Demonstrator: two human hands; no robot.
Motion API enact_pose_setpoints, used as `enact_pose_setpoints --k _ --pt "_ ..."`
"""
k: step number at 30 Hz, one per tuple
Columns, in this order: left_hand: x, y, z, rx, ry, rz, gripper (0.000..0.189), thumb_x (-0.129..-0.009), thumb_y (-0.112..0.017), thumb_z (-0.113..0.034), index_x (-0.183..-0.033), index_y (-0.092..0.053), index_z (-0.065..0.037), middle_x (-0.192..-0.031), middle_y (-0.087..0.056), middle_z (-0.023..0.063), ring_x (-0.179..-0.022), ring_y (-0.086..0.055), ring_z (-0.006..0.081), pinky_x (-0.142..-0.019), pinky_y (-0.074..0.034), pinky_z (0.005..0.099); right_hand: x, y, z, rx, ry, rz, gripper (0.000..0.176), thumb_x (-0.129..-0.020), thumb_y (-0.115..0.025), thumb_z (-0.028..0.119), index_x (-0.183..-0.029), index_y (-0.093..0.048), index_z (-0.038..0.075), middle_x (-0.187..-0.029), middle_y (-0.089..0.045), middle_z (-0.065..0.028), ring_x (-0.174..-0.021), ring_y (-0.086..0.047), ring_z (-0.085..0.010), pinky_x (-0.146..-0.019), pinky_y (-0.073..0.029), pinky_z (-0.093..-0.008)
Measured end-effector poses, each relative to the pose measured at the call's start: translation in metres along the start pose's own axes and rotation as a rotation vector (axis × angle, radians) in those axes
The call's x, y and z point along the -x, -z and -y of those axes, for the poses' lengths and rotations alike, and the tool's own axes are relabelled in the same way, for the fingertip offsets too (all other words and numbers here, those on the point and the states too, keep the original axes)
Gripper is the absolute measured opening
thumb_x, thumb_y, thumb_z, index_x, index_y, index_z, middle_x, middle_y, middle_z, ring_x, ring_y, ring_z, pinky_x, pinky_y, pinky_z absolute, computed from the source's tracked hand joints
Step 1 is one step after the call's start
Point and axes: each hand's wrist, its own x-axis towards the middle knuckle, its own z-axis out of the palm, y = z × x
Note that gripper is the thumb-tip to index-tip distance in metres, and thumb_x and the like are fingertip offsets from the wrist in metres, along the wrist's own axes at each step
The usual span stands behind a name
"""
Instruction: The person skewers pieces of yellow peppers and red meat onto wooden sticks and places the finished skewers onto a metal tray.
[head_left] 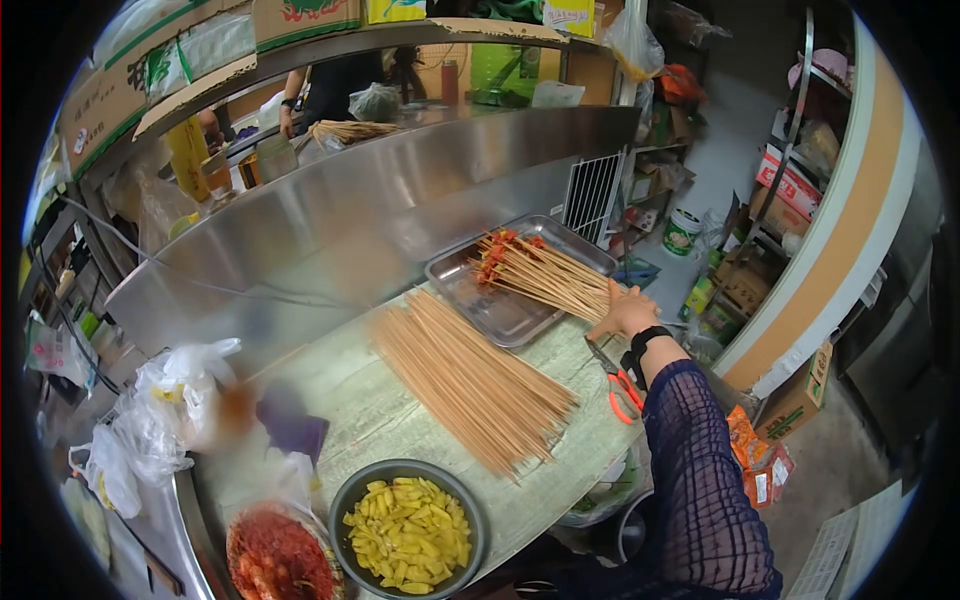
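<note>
My right hand [632, 312], in a dark sleeve with a black band at the wrist, is at the blunt ends of the loaded skewers [560, 275]. Its thumb and fingers are spread apart against the stick ends. Red pieces of food [497, 255] are threaded on the far tips, which lie in a metal tray [472, 307]; the sticks stick out over its rim. Just below the hand lies a pair of scissors [622, 392] with red-orange handles. A wide bundle of bare bamboo skewers [470, 380] is spread on the table. My left hand is out of view.
At the table's near edge stand a grey bowl of yellow-green pieces [478, 500] and a container of red, wet-looking food [280, 555]. White plastic bags [165, 410] lie at left. A metal partition [400, 190] rises behind; beyond it a person is partly visible. Blurry smudges cover the left side.
</note>
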Motion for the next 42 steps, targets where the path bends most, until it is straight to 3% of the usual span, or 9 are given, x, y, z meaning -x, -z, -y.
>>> enact_pose_setpoints --k 4,11,15,21,27,36,39,40,42 --pt "-0.005 0.007 0.0 -0.726 -0.502 0.092 0.028 -0.091 -0.052 -0.007 -0.118 -0.053 0.0 -0.123 -0.051 0.0143 -0.109 -0.055 0.0287 -0.084 -0.053 0.0405 -0.015 0.002 0.003 0.033 0.054 0.11 0.105 -0.057 -0.077 0.05 -0.141 -0.03 0.009 -0.141 -0.034 -0.0205 -0.121 -0.045 -0.038 -0.094 -0.034 -0.0564" --pt "0.001 -0.008 -0.011 0.181 0.135 -0.041 0.029 -0.091 -0.052 -0.008 -0.118 -0.051 0.001 -0.122 -0.053 0.0151 -0.105 -0.057 0.0298 -0.084 -0.053 0.0402 -0.015 -0.025 0.016 0.072 0.016 -0.218 0.076 -0.07 -0.07 0.034 -0.132 -0.041 0.004 -0.117 -0.059 -0.0144 -0.108 -0.058 -0.0331 -0.095 -0.037 -0.0514" --pt "0.001 -0.006 -0.011 -0.055 0.093 -0.037 0.031 -0.09 -0.053 -0.007 -0.119 -0.05 0.002 -0.119 -0.056 0.0155 -0.1 -0.059 0.0303 -0.083 -0.053 0.0395 -0.012 -0.016 0.01 -0.102 0.082 -0.075 0.059 -0.073 -0.067 0.03 -0.122 -0.05 0.002 -0.116 -0.059 -0.0185 -0.105 -0.06 -0.0311 -0.087 -0.048 -0.0414" --pt "0.0 -0.013 -0.016 0.109 0.146 -0.072 0.032 -0.089 -0.056 -0.009 -0.118 -0.05 0.003 -0.118 -0.056 0.0151 -0.1 -0.059 0.028 -0.082 -0.053 0.0379 -0.021 -0.033 0.005 -0.051 0.205 -0.298 0.032 -0.078 -0.056 0.012 -0.108 -0.058 0.0 -0.096 -0.066 -0.0196 -0.089 -0.065 -0.0342 -0.075 -0.053 -0.0393" --pt "-0.002 -0.015 -0.021 0.193 0.266 -0.128 0.03 -0.089 -0.056 -0.009 -0.117 -0.052 0.003 -0.117 -0.057 0.0151 -0.1 -0.059 0.0281 -0.083 -0.053 0.0386 -0.029 -0.039 -0.005 -0.14 0.111 -0.379 0.026 -0.082 -0.052 0.009 -0.106 -0.058 0.002 -0.096 -0.066 -0.0201 -0.09 -0.065 -0.0334 -0.075 -0.052 -0.0411" --pt "0.0 -0.008 -0.01 -0.021 0.095 0.006 0.033 -0.09 -0.054 -0.01 -0.121 -0.05 0.002 -0.124 -0.054 0.016 -0.106 -0.057 0.0307 -0.087 -0.051 0.0422 -0.036 -0.044 0.002 0.089 0.136 -0.384 0.04 -0.082 -0.057 0.01 -0.121 -0.048 0.012 -0.11 -0.059 -0.0163 -0.095 -0.063 -0.0322 -0.075 -0.053 -0.0393" --pt "-0.016 0.047 0.09 0.49 0.312 0.018 0.032 -0.092 -0.048 -0.019 -0.122 -0.047 -0.005 -0.106 -0.055 0.0108 -0.097 -0.053 0.0225 -0.08 -0.049 0.0388 -0.039 -0.044 0.001 0.09 0.167 -0.365 0.042 -0.082 -0.058 0.009 -0.122 -0.047 0.013 -0.113 -0.056 -0.0158 -0.097 -0.063 -0.0304 -0.074 -0.053 -0.039" --pt "-0.02 0.068 0.108 0.782 0.402 0.234 0.035 -0.089 -0.055 -0.017 -0.121 -0.048 -0.003 -0.107 -0.056 0.0105 -0.096 -0.054 0.0209 -0.079 -0.049 0.0345 -0.034 -0.041 0.004 0.055 0.158 -0.368 0.046 -0.08 -0.06 0.009 -0.123 -0.046 0.013 -0.111 -0.056 -0.0145 -0.099 -0.061 -0.0303 -0.078 -0.051 -0.04" --pt "-0.011 0.038 0.068 0.291 0.377 -0.04 0.04 -0.088 -0.058 -0.017 -0.123 -0.046 -0.003 -0.113 -0.055 0.0102 -0.097 -0.056 0.0204 -0.078 -0.049 0.032 -0.017 -0.037 0.01 0.108 0.215 -0.404 0.049 -0.078 -0.063 0.011 -0.124 -0.045 0.013 -0.11 -0.056 -0.0145 -0.099 -0.06 -0.031 -0.081 -0.049 -0.0414"
